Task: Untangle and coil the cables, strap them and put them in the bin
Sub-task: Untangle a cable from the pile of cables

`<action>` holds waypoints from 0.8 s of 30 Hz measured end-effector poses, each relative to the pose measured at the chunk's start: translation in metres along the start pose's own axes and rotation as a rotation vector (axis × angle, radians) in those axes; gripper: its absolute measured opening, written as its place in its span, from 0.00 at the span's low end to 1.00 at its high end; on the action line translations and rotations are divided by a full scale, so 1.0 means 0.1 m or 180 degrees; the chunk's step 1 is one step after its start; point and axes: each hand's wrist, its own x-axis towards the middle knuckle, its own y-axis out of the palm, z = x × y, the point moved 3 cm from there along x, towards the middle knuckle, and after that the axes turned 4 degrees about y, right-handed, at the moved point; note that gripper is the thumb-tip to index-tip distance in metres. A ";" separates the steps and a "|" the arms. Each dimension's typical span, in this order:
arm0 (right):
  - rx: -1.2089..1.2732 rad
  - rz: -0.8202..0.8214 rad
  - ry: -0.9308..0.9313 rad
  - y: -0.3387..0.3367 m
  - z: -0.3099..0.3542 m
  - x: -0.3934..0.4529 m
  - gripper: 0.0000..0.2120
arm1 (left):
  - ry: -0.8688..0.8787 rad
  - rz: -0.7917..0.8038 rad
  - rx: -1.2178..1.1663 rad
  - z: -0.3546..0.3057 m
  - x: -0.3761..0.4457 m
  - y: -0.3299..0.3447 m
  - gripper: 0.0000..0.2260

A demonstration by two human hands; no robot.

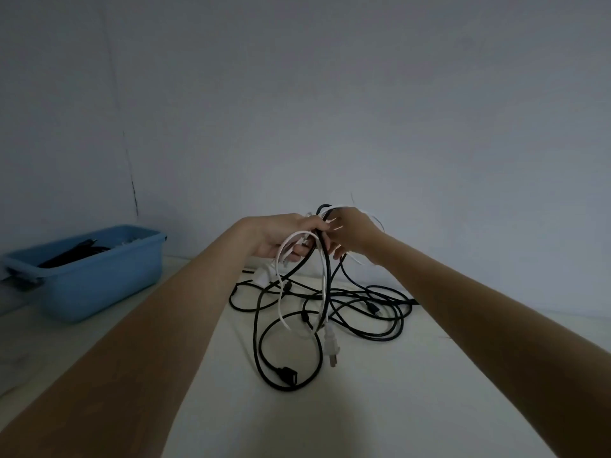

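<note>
While gripped by left hand (281, 238) and right hand (352, 234), tangled cables (325, 302) dangling onto table (380, 408). Far left, blue bin (99, 279) holding dark cables. No readable writing.

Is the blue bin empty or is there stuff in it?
Not empty. The blue bin already has dark cables lying inside, showing above its rim. How many, cannot tell.

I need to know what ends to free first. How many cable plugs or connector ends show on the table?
3, maybe more hidden in the tangle: a white plug hanging mid-table, a black connector nearest the camera, and a small black end at the right.
</note>
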 end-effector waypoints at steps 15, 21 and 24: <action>0.2944 0.0022 0.0338 0.00 0.02 0.09 0.12 | -0.0204 0.0321 0.0130 0.11 0.02 0.00 0.16; 0.3455 0.0313 0.0191 -0.04 0.04 0.09 0.12 | -0.0110 0.0184 0.0152 0.20 0.03 -0.11 0.13; 0.3308 0.0803 0.0181 -0.06 0.04 0.04 0.10 | -0.0021 -0.0019 0.0073 0.22 0.02 -0.16 0.11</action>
